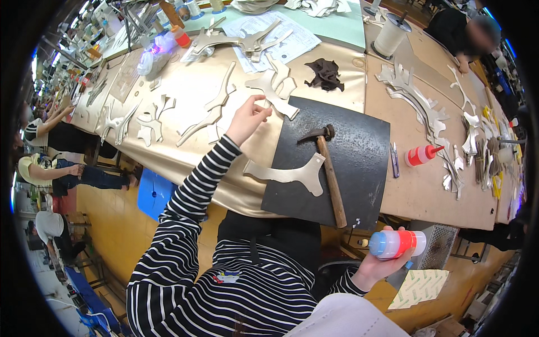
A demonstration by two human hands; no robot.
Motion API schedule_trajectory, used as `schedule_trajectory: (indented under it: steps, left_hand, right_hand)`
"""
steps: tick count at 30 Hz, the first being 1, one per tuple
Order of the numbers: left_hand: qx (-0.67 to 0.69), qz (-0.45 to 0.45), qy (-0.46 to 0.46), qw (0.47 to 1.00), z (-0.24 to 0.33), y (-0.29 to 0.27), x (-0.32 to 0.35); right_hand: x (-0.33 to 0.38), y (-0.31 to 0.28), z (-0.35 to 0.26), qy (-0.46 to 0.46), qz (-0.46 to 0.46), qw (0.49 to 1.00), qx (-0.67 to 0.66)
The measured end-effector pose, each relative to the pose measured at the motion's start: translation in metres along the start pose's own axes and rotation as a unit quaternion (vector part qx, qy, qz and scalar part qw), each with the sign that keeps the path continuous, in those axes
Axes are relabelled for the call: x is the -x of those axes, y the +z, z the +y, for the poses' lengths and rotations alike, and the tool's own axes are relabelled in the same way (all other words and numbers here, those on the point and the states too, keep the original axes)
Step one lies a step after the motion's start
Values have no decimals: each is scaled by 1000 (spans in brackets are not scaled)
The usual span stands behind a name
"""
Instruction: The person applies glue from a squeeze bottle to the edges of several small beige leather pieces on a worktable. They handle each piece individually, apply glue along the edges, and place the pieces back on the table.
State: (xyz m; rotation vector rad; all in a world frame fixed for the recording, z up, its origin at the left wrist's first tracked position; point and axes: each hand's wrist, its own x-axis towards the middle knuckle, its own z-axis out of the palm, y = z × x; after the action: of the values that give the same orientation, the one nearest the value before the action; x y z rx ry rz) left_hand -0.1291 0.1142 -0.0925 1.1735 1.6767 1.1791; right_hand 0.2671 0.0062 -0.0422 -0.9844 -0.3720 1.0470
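Note:
My left hand (248, 119) is raised over the bench, fingers loosely curled and apart, with nothing visible between them. Just beyond its fingertips lies a cream branched leather-like piece (265, 85), overlapping similar pieces; whether the fingers touch it I cannot tell. At the bench's front edge my right hand (377, 268) is wrapped round a translucent squeeze bottle (420, 244) with a blue top and red band, tipped sideways, its nozzle pointing left. Between the hands, a black board (359, 135) carries a wooden-handled hammer (332, 185). Another branched cream piece (297, 175) partly overlaps the board's left edge.
More cut pieces (151, 124) lie left, with dark scraps (325, 74) behind the board. On the right are a pen-like tool (394, 160), a red-tipped bottle (422, 155) and a thread cone (391, 35). A blue stool (154, 194) stands below. Other people work nearby.

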Motion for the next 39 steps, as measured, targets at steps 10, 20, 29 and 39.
schedule_trajectory:
  steps: [10, 20, 29, 39]
  left_hand:
    - [-208, -158, 215, 941, 14, 70, 90]
    - [-138, -102, 185, 968, 17, 75, 105]
    - [275, -188, 61, 941, 81, 41, 134]
    - [351, -249, 59, 901, 80, 60, 146]
  right_hand:
    - [3, 2, 7, 19, -51, 998, 3]
    - [-7, 17, 21, 30, -122, 990, 59]
    - [2, 53, 29, 52, -156, 983, 83]
    - [12, 64, 33, 111, -231, 965, 58]
